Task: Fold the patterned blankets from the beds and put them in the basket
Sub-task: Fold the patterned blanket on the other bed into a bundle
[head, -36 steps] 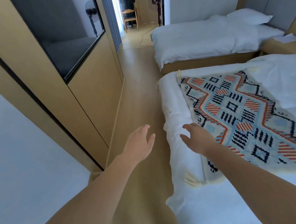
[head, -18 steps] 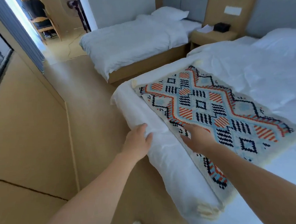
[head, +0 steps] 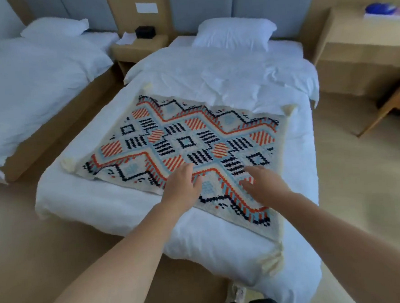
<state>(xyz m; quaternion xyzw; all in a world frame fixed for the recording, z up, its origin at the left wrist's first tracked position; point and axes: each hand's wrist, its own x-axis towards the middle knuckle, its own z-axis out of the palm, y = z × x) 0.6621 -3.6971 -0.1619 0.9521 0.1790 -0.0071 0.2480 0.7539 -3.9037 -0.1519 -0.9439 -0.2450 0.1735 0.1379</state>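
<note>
A patterned blanket [head: 184, 143], cream with orange, blue and black diamonds and tassels at its corners, lies flat and skewed across the foot of the near bed [head: 248, 82]. My left hand [head: 181, 187] hovers over the blanket's near edge, fingers apart. My right hand [head: 263, 186] is just to its right, over the patterned cloth, fingers spread. Neither hand grips the cloth. No basket is in view.
A second white bed [head: 33, 77] stands to the left across a narrow gap of floor. Between the headboards is a nightstand [head: 138, 47] with a black box. On the right are a wooden desk [head: 363, 36] and a chair leg [head: 384, 114].
The view has swung right to face the bed from its foot. Both hands moved from the bed's side edge to over the blanket's near edge.
</note>
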